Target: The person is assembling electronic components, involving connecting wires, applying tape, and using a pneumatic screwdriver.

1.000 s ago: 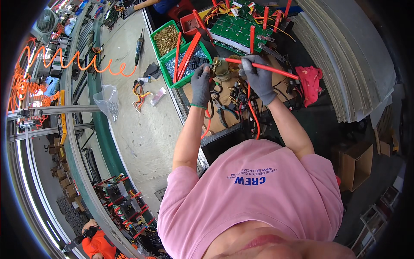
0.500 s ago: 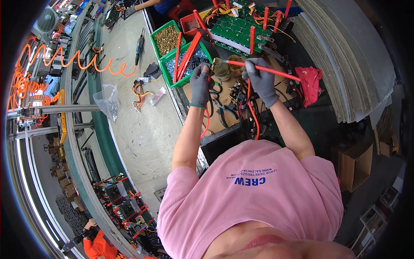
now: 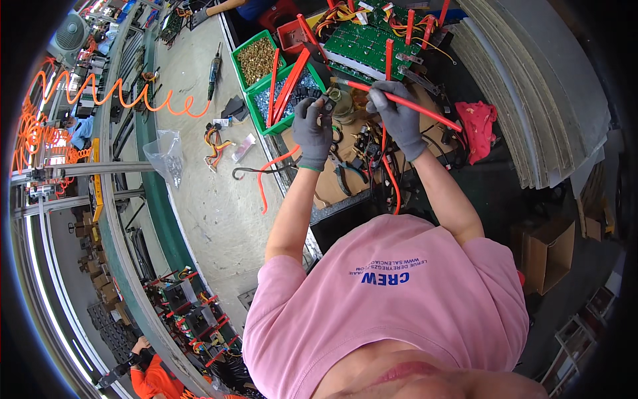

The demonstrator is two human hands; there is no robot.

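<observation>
My right hand [image 3: 401,118] is closed round a long red-handled brush [image 3: 425,113]. The brush tip points left, above a small murky glass jar [image 3: 343,110]. My left hand [image 3: 314,133] pinches a small black part [image 3: 328,103] at its fingertips, just left of the jar. A red cable [image 3: 272,165] and a black cable [image 3: 256,171] stick out left from under that hand and wrist, lying over the bench edge. Below the hands, dark-handled pliers [image 3: 345,174] and a heap of black and red cables with metal ends [image 3: 372,149] rest on cardboard.
Green bins hold brass-coloured pieces [image 3: 256,61] and silvery hardware [image 3: 264,100] beyond my left hand. A green circuit board [image 3: 362,43] with upright red strips lies farther off. At right are a pink cloth [image 3: 475,132] and stacked grey sheets [image 3: 502,93]. A screwdriver [image 3: 214,76] lies on the left bench.
The brush has swung to a steeper slant, its tip now left and higher. My left hand has turned and shifted slightly right, and its red and black cables have flipped out to the left.
</observation>
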